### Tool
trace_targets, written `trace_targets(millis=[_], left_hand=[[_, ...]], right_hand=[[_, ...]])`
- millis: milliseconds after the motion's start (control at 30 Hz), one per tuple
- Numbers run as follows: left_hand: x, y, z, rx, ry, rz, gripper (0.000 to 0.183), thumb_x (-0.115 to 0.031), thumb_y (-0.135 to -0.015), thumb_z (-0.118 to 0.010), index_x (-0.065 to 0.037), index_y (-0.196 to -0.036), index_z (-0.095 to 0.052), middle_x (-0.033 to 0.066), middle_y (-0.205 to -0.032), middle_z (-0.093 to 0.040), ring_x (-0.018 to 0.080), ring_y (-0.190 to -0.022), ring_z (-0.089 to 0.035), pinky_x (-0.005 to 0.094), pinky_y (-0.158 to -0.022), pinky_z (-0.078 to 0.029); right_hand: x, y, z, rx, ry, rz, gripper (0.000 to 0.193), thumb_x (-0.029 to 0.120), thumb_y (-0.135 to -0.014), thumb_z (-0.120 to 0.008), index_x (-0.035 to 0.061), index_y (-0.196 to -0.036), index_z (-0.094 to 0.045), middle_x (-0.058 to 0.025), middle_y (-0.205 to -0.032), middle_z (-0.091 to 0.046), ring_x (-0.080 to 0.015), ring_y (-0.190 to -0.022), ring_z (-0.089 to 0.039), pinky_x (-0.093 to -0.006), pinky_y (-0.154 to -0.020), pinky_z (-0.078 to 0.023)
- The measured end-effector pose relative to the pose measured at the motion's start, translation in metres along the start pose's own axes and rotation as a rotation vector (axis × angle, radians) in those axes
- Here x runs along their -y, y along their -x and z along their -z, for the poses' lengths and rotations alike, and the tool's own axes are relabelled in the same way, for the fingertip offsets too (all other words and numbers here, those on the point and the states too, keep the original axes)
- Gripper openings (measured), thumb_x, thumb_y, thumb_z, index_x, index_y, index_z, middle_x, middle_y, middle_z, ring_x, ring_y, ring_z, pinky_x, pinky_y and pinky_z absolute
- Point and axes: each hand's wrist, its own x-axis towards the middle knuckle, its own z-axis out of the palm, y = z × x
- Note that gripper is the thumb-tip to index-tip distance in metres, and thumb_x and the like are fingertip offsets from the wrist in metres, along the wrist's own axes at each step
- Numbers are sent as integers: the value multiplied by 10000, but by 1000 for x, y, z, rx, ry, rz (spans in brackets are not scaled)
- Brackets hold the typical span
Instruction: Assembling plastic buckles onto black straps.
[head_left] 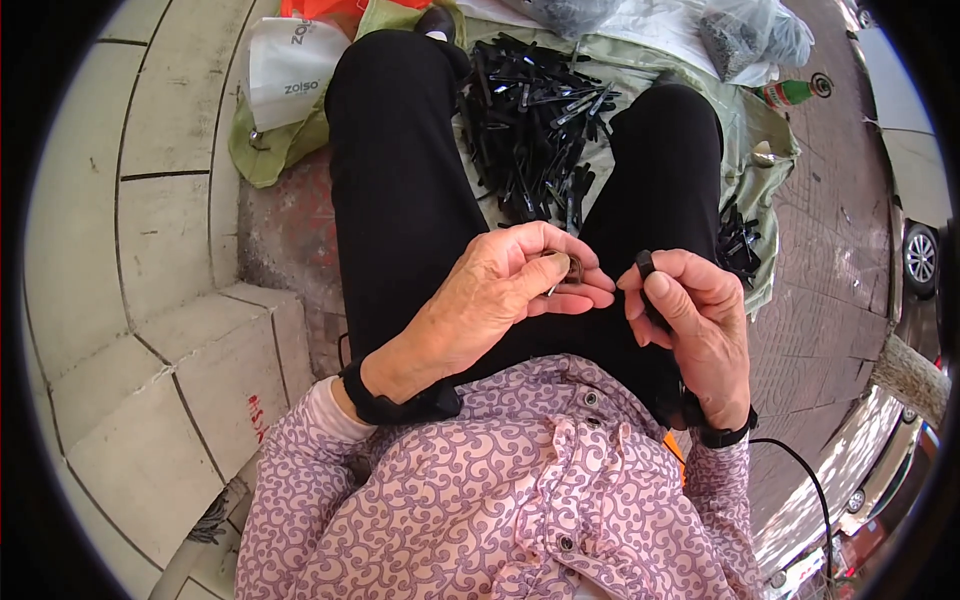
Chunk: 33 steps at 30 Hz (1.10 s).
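Note:
In front of my lap my left hand (485, 275) is closed, its thumb pressed on a small brownish metal piece (574, 268) at the fingertips. A thin light-coloured bit pokes out beneath that thumb; its kind is unclear. To the right, and slightly apart from it, my right hand (705, 325) pinches a slim black plastic piece (645, 262) upright between thumb and fingers. The lower part of this piece is hidden by the fingers. Between my knees lies a big heap of similar long black plastic pieces (530, 120), some with a shiny surface.
Under the heap spreads a pale green sheet (625, 60), with a smaller pile of black pieces (738, 245) by my right leg. Clear bags (735, 45) of dark bits and a green bottle (790, 92) stand beyond. A white bag (290, 75) and tiled ledge (160, 230) are left; a cable (815, 480) hangs right.

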Motion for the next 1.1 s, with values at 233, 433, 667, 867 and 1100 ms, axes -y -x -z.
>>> trace_targets(millis=[233, 433, 667, 867, 1100], left_hand=[[2, -3, 3, -6, 20, -22, 304, -168, -1034, -491, 37, -1240, -578, 99, -1038, -650, 111, -890, -631, 237, -832, -526], [4, -7, 3, 86, 118, 42, 315, -176, -1026, -505, 25, -1265, -548, 69, -936, -615, 63, -746, -551, 197, -696, -474], [-1, -9, 0, 78, -7, 125, 300, -216, -1032, -487, 17, -1215, -538, 83, -908, -606, 84, -740, -557, 210, -645, -472], [-2, -1, -9, -104, -341, -198, 211, -145, -984, -599, 23, -1112, -595, 90, -924, -654, 119, -788, -661, 203, -679, -517], [-7, -2, -11, -228, -287, -189, 168, -108, -944, -660, 32, -1037, -658, 84, -858, -687, 119, -695, -680, 207, -615, -543]], right_hand=[[0, -4, -1, 48, 40, 0, 189, 83, -980, -601, -12, -1132, -661, -27, -847, -653, -43, -672, -547, -162, -568, -427], [-7, -12, -19, 1, 158, 206, 224, -36, -884, -675, -28, -1108, -667, -48, -871, -668, -68, -745, -588, -223, -647, -483], [-15, -20, -13, 26, 414, 395, 137, -11, -863, -707, -24, -997, -684, -9, -729, -653, -68, -649, -586, -215, -580, -441], [-7, -18, -18, -44, 50, 61, 90, 61, -923, -686, -18, -964, -683, 20, -725, -630, -10, -588, -524, -167, -511, -394], [-5, -14, -14, 0, -28, -33, 184, 159, -984, -619, -13, -1028, -665, -1, -791, -624, -33, -654, -529, -172, -543, -411]])
